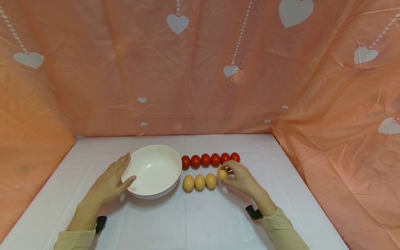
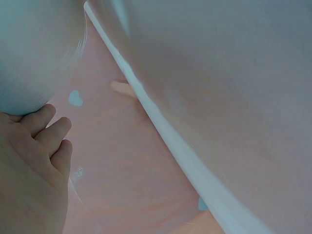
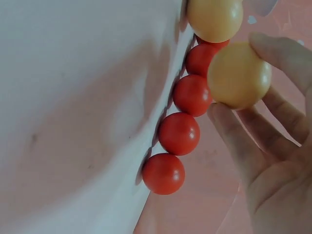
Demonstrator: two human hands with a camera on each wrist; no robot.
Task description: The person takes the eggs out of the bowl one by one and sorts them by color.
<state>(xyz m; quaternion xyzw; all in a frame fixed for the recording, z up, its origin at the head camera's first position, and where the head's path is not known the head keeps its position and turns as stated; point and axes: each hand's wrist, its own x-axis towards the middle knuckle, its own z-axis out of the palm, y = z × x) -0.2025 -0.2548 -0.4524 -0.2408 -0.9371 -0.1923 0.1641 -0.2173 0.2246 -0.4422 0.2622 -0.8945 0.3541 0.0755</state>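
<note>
A white bowl stands left of the middle of the table. My left hand rests against its left side, fingers straight, with the thumb over the near rim. In the left wrist view, the fingers of the left hand lie against the bowl's outer wall. Between thumb and fingertips, my right hand pinches a tan egg; the right wrist view shows this egg clear of the table. To its left, three more eggs stand in a row.
Behind the eggs, several red tomatoes form a line running right from the bowl. A white cloth covers the table. Orange curtains with pale hearts enclose the back and both sides.
</note>
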